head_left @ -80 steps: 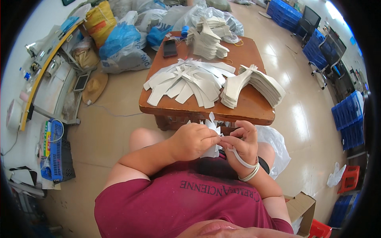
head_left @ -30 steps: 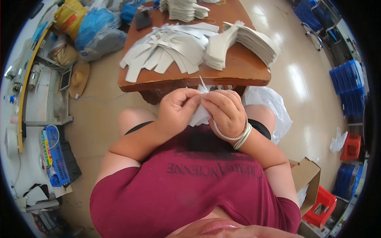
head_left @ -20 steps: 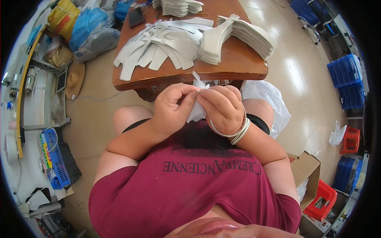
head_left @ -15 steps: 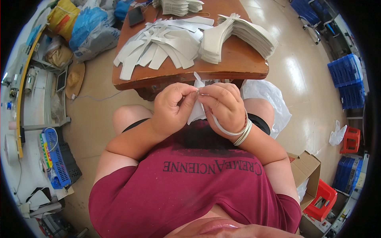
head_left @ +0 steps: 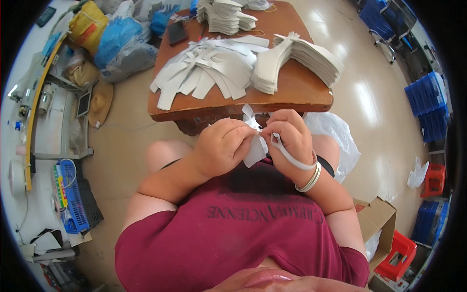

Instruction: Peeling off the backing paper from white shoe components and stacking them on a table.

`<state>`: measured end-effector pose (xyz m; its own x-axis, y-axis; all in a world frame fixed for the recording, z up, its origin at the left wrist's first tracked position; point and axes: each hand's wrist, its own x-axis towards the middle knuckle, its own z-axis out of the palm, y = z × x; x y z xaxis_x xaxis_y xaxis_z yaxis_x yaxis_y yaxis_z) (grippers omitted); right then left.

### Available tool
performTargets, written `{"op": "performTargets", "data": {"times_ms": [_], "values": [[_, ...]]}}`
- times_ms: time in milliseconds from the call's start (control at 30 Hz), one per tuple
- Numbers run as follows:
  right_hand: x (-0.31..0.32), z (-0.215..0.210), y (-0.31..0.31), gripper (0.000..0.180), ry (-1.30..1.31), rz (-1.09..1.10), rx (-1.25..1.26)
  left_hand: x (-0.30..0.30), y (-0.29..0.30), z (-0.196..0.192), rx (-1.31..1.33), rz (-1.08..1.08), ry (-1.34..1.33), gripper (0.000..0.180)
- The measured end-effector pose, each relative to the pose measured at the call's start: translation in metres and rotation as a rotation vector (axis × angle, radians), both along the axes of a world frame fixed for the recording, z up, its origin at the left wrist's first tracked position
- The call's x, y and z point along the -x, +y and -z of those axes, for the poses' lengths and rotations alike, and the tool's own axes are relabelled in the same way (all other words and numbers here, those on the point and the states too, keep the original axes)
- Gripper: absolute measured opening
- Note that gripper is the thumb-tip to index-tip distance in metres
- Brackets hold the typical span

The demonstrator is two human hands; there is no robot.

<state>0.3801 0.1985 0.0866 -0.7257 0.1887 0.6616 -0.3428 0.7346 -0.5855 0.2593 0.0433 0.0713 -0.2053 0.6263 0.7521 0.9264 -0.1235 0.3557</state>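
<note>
My left hand is closed in a pinch on a thin white cut piece in front of my lap. My right hand pinches the same piece close beside it, fingertips nearly touching. A white band runs from the right fingers down to that wrist, where several thin white loops are wound. What lies between the fingertips is too small to make out. Just beyond my hands, the brown table bears a fanned pile of white cut pieces and a neat stack of similar pieces.
Another stack and a dark flat object lie farther back on the table. A clear plastic bag hangs at its right. An open cardboard box and a red stool stand at my right; a blue basket is at left.
The whole view has shifted, so table and hands appear lower and farther right. My right fingers have spread and lifted a little, and the white piece has bent between both pinches.
</note>
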Motion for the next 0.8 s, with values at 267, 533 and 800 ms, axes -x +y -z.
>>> {"op": "performTargets", "data": {"times_ms": [267, 533, 800], "values": [[-0.006, -0.01, -0.003, 0.031, 0.047, -0.154, -0.233, 0.012, -0.009, -0.013, 0.014, -0.119, -0.113, 0.017], [-0.002, -0.004, 0.0, 0.033, 0.116, -0.018, -0.243, 0.005, -0.005, -0.011, 0.015, -0.062, 0.034, 0.019], [-0.002, 0.0, -0.001, 0.034, 0.107, -0.007, -0.179, 0.002, -0.005, -0.011, 0.053, -0.029, -0.155, 0.02]]}}
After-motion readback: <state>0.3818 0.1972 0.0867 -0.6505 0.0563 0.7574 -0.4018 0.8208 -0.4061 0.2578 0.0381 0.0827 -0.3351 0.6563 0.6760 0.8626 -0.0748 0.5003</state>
